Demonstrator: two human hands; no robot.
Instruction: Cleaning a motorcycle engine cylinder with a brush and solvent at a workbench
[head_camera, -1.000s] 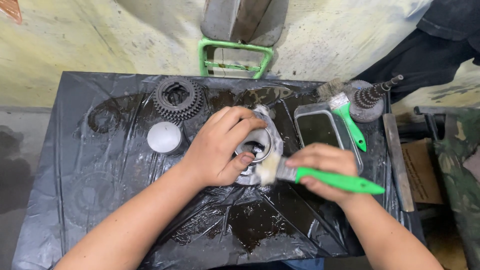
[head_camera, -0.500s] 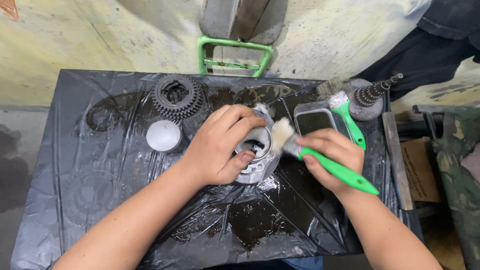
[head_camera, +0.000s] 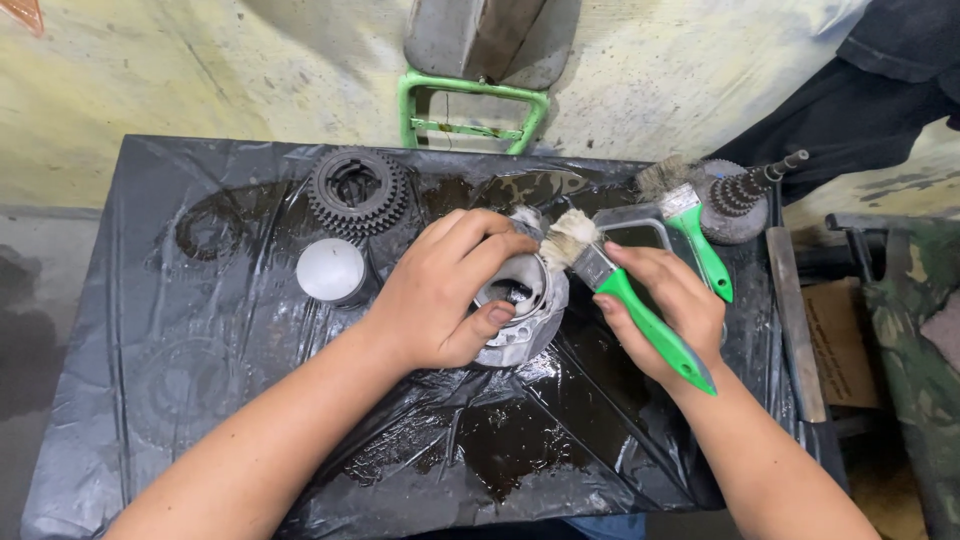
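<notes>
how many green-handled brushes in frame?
2. One brush is held in the right hand, bristles at the metal housing. A second brush lies by the tray, upper right.

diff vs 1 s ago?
Right hand swung the brush from the near side of the metal housing up to its far rim, bristles now pointing up-left. Left hand still grips the housing; gear, cap and second brush unmoved.
</notes>
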